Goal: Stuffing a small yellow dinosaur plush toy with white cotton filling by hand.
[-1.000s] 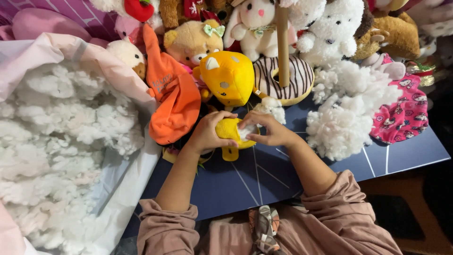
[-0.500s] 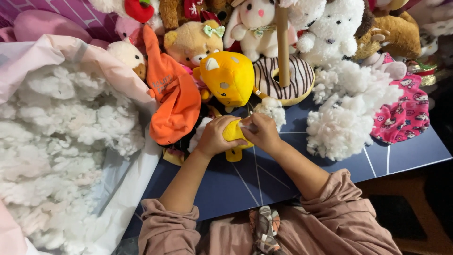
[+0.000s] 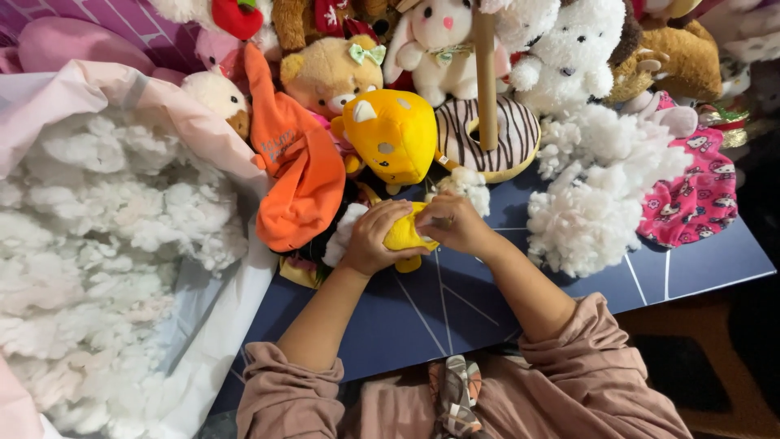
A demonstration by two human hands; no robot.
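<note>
Hands meet over a small yellow plush toy (image 3: 406,233) near the far edge of the dark blue tabletop (image 3: 455,309). The left hand (image 3: 375,240) is closed around the toy's near side, and the right hand (image 3: 455,223) pinches at its top with the fingers narrowed. Compared with a second ago the hands have drawn closer together and nearer the toys at the back, the left wrapping further round the toy, so less yellow shows; the work looks to have gone from holding the toy open to pressing it shut around its filling.

A tuft of white stuffing (image 3: 467,185) sits just beyond the right hand. An orange fabric piece (image 3: 299,175) lies toward the left edge, a larger yellow plush (image 3: 394,134) and a striped doughnut plush (image 3: 508,138) at the far edge. A heap of stuffing (image 3: 597,199) rests toward the right edge, and a big bag of stuffing (image 3: 106,260) stands off the left edge.
</note>
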